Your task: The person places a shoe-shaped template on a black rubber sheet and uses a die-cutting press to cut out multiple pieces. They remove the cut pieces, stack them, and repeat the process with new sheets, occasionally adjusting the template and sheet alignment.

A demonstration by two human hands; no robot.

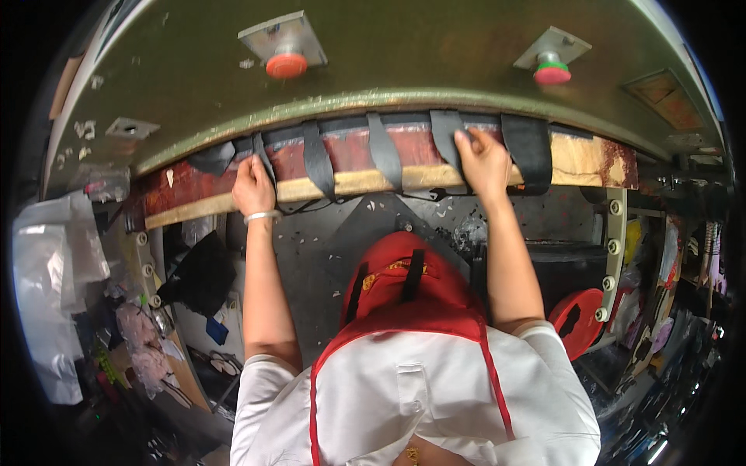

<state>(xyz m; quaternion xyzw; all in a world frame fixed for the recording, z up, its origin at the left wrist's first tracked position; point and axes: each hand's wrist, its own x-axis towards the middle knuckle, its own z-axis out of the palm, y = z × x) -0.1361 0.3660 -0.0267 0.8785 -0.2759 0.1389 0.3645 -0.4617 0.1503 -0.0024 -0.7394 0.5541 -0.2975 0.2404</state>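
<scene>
2 hands on wooden board (373, 183): left hand (252, 189) pinching black strip (264, 159) at board's left part, right hand (483, 161) pressing strip (446, 132) right of centre; strips cross board's long axis.

Both hands (252, 186) (483, 161) forward, arms outstretched, fingers curled.

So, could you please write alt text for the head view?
A person's left hand and right hand press dark strips against a wooden board under a green machine with two round buttons.
</scene>
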